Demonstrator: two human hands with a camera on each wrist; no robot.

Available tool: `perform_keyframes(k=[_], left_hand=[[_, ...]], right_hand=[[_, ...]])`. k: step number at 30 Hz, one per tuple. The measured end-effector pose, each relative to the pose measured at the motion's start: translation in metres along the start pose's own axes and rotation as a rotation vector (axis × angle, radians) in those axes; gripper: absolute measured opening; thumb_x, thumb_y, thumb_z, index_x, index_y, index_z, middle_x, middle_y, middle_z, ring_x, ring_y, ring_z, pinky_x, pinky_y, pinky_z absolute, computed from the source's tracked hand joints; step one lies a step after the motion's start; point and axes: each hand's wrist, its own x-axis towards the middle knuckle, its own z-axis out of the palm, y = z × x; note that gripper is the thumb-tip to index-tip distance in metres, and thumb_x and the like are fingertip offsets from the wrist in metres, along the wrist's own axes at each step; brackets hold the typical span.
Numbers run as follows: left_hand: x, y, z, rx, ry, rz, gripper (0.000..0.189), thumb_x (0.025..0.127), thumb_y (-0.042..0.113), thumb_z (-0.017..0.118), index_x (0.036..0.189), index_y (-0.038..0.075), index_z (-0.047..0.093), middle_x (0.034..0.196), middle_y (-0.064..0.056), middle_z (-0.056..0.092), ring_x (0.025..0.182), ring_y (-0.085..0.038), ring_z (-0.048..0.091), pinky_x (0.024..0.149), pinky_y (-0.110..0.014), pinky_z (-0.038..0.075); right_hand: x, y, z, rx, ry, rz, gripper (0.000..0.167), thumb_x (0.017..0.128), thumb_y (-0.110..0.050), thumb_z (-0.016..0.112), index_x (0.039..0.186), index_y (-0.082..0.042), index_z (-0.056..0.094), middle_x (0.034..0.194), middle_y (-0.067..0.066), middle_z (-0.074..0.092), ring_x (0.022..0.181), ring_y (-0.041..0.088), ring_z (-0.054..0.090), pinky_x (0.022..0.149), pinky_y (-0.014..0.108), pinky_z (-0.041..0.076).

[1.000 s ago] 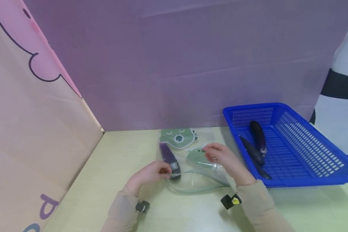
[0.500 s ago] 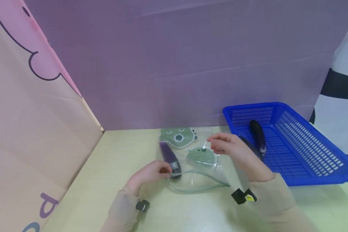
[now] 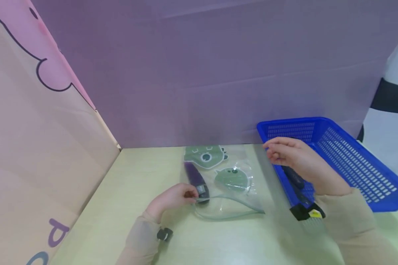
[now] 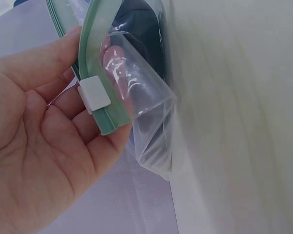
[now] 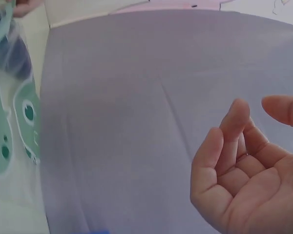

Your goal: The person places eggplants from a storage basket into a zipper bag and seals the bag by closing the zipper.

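A clear zip bag (image 3: pixel 220 204) printed with green cartoon animals lies on the table, its green-edged mouth parted toward me. Inside, along its left side, is a dark purple eggplant (image 3: pixel 195 176). My left hand (image 3: pixel 174 197) pinches the bag's left rim; in the left wrist view a white slider (image 4: pixel 94 94) sits on the green zip strip beside the fingers. Over the near left side of the blue basket (image 3: pixel 371 167) hovers my right hand (image 3: pixel 296 158), fingers loosely bent, thumb apart from the fingertips, holding nothing. Dark eggplants (image 3: pixel 295 178) in the basket are partly hidden by that hand.
The pale table (image 3: pixel 146 165) meets a purple backdrop (image 3: pixel 185 73) behind the bag. A printed panel (image 3: pixel 36 147) stands along the left. The basket fills the table's right side, its raised rim close to the right forearm.
My right hand has moved away from the bag, to the right and up, and is now over the basket's left rim. The left hand keeps its pinch on the bag.
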Motion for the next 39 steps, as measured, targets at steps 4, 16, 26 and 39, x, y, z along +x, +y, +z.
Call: perform_keyframes(k=[4,16,26,39], left_hand=[[0.000,0.000,0.000,-0.005,0.000,-0.013,0.009,0.087,0.004,0.062,0.094,0.007,0.066,0.090,0.000,0.066,0.085,-0.012,0.060,0.081,-0.027,0.050],[-0.001,0.002,0.000,0.007,-0.006,-0.015,0.010,0.088,0.004,0.061,0.095,0.008,0.066,0.092,-0.001,0.067,0.088,-0.014,0.061,0.084,-0.030,0.050],[0.000,0.000,0.001,0.024,-0.005,-0.010,0.010,0.087,0.005,0.062,0.095,0.007,0.066,0.092,-0.002,0.067,0.087,-0.014,0.061,0.084,-0.030,0.050],[0.002,-0.003,0.003,0.036,-0.003,-0.015,0.007,0.088,0.008,0.063,0.093,0.011,0.067,0.090,0.002,0.067,0.085,-0.012,0.060,0.083,-0.031,0.050]], right_hand=[[0.000,0.000,-0.019,0.002,0.018,0.007,0.026,0.101,-0.017,0.043,0.096,-0.027,0.066,0.086,-0.009,0.062,0.081,0.006,0.058,0.075,0.018,0.052],[0.004,0.032,-0.083,0.179,-0.022,0.079,0.033,0.103,-0.014,0.036,0.098,-0.022,0.068,0.084,-0.007,0.063,0.078,0.007,0.059,0.071,0.021,0.052],[0.009,0.069,-0.121,0.425,-0.086,0.166,0.042,0.104,-0.017,0.029,0.097,-0.017,0.070,0.085,-0.004,0.065,0.079,0.008,0.061,0.074,0.023,0.052],[0.013,0.085,-0.138,0.491,-0.016,0.243,0.043,0.104,-0.021,0.028,0.092,-0.016,0.070,0.083,-0.003,0.065,0.077,0.008,0.061,0.072,0.025,0.052]])
